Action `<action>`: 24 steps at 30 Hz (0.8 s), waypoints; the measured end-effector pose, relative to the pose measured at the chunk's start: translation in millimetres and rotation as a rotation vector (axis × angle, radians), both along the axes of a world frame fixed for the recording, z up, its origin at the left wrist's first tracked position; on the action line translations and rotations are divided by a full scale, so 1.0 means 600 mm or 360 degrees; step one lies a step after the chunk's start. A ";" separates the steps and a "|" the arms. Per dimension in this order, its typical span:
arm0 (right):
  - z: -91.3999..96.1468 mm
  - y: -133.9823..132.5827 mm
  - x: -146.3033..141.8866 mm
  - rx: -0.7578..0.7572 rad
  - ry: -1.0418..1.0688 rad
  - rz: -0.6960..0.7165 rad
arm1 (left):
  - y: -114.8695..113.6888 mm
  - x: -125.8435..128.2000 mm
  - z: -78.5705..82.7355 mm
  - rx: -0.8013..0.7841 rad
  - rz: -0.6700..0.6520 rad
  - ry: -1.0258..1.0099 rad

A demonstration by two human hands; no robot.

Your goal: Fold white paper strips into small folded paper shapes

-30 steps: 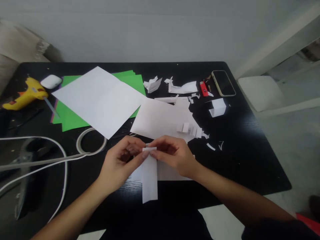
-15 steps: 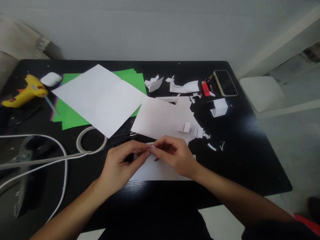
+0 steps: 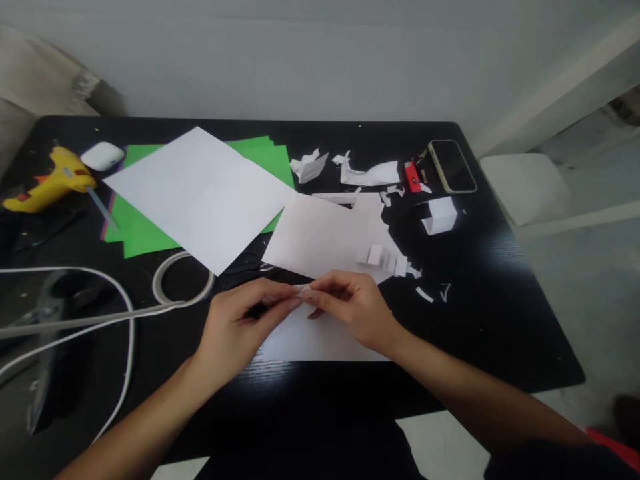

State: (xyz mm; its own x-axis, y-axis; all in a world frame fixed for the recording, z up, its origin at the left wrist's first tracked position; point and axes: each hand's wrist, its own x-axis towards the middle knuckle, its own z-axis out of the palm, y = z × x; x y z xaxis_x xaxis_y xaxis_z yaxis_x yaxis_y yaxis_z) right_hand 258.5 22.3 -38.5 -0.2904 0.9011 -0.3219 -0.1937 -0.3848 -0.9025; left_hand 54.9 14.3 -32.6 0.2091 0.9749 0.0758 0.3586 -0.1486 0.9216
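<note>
My left hand (image 3: 245, 320) and my right hand (image 3: 353, 307) meet fingertip to fingertip above a white sheet of paper (image 3: 320, 340) at the table's front. Both pinch a small piece of white paper (image 3: 303, 291), mostly covered by the fingers; its shape cannot be made out. Just beyond my right hand, small folded white paper pieces (image 3: 383, 257) rest on another white sheet (image 3: 320, 233). A large white sheet (image 3: 200, 193) lies turned cornerwise over green sheets (image 3: 145, 233) at the left.
A yellow glue gun (image 3: 65, 180) and a white case (image 3: 103, 157) lie far left. White cable (image 3: 131, 347) loops across the left side. At the back right are paper scraps (image 3: 370, 175), a red lighter (image 3: 413, 177) and a phone (image 3: 453, 167) on the black table (image 3: 490, 320).
The fingertips have shifted very slightly over the small paper piece, the right thumb now lying a little higher. Both hands keep their pinch, and the things on the table stay put.
</note>
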 end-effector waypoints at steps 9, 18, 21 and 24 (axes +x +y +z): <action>0.003 -0.002 0.003 0.0142 -0.0094 0.0022 | 0.002 -0.002 0.007 -0.0022 -0.0076 -0.0086; 0.006 -0.001 0.004 0.0203 -0.0153 0.0024 | 0.003 0.002 0.008 -0.0093 -0.0045 -0.0105; 0.005 -0.002 0.003 0.0241 -0.0155 0.0025 | 0.003 0.000 0.009 -0.0096 -0.0046 -0.0101; 0.002 -0.003 0.001 0.0193 -0.0076 0.0025 | 0.002 -0.001 0.008 -0.0116 -0.0012 -0.0091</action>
State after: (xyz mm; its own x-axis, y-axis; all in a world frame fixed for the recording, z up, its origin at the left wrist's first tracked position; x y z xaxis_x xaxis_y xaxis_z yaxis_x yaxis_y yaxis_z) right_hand 259.3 20.6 -37.4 -0.2914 0.9298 -0.2248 -0.1442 -0.2750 -0.9506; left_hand 54.2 15.6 -27.9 0.2139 0.9767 0.0165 0.3044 -0.0827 0.9489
